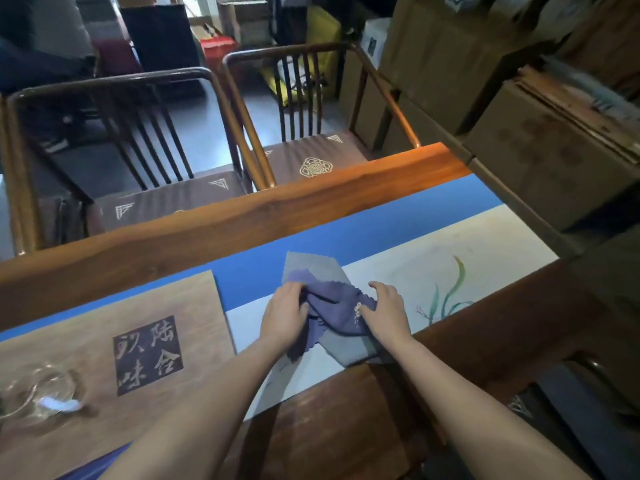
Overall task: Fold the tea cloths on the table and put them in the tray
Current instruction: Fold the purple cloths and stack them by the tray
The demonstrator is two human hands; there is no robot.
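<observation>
A purple tea cloth (334, 308) with a scalloped edge lies crumpled on top of a grey tea cloth (313, 268) on the table runner. My left hand (284, 315) grips the purple cloth's left side, fingers curled into the bunched fabric. My right hand (388, 311) lies over the purple cloth's right edge by a small embroidered motif, its fingers bent down on the fabric. The grey cloth spreads out flat beneath, its far corner pointing away and its near part (349, 351) showing under my right wrist. A wooden tray (104, 327) with carved characters sits to the left.
A glass cup (38, 396) stands on the tray's near left part. The blue and cream runner (450, 244) with a painted plant covers the wooden table (207, 223). Two wooden chairs (304, 109) stand behind the table. Cardboard boxes (547, 150) crowd the right side.
</observation>
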